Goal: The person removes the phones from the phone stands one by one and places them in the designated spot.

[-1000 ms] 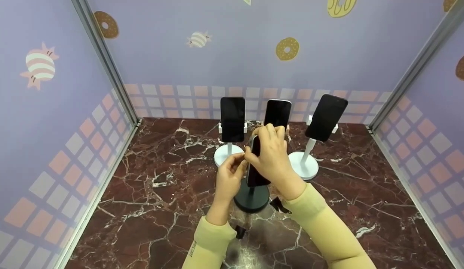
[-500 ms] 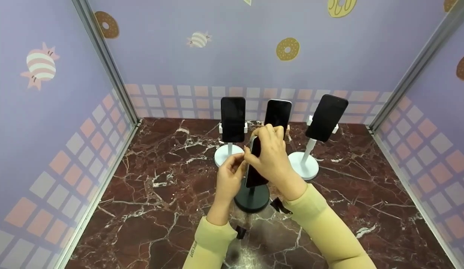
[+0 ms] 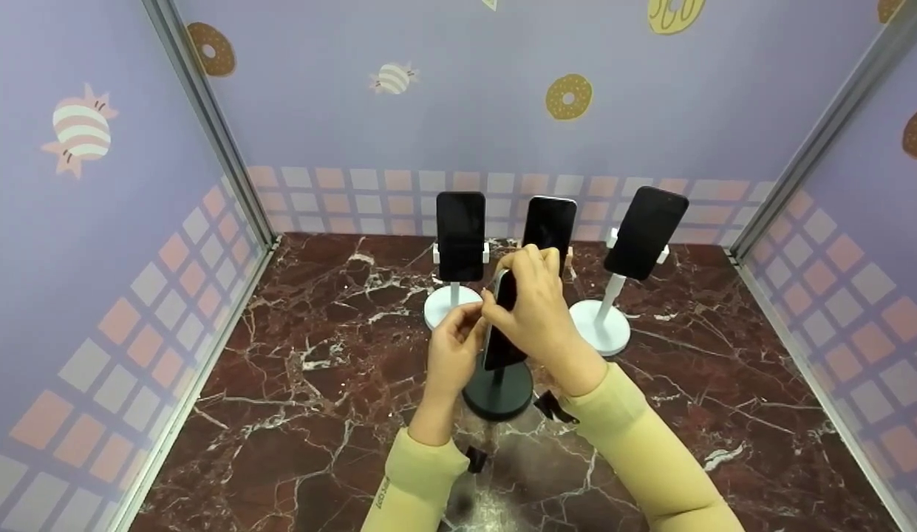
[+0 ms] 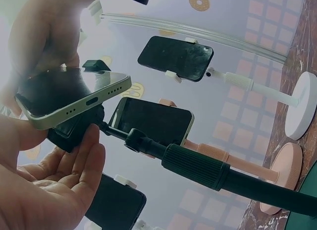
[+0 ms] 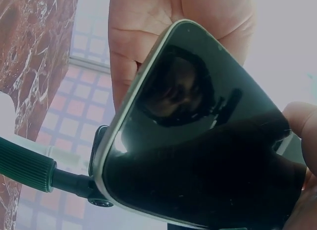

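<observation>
Above the disc-shaped dark base [image 3: 497, 399] of a green stand [image 4: 195, 166], a pale-rimmed phone [image 3: 504, 347] sat tilted at the dark clamp [image 4: 74, 132], with both hands on it or close around it. Its glass was glossy black and caught blurred reflections; small round holes and an oval slot ran along one short, round-cornered edge. The right hand [image 3: 536, 314] gripped the phone, fingers bent over its upper edge and thumb on its side. The left hand [image 3: 452, 347] pinched the clamp at the phone's left side, fingers curved beneath it; exactly where its thumb pressed could not be told. The stand's thick collar was finely ribbed, its lower pole smooth.

Behind stood three more black-screened phones: the left phone [image 3: 460, 236] and the tilted right phone [image 3: 646, 233] on smooth white stands, the middle phone [image 3: 550, 222] on a peach-pink stand [image 4: 287, 173] with a grooved round base. The tabletop [image 3: 318, 414] was polished maroon, veined white like marble. Pale yellow sleeves [image 3: 621, 421] covered both forearms.
</observation>
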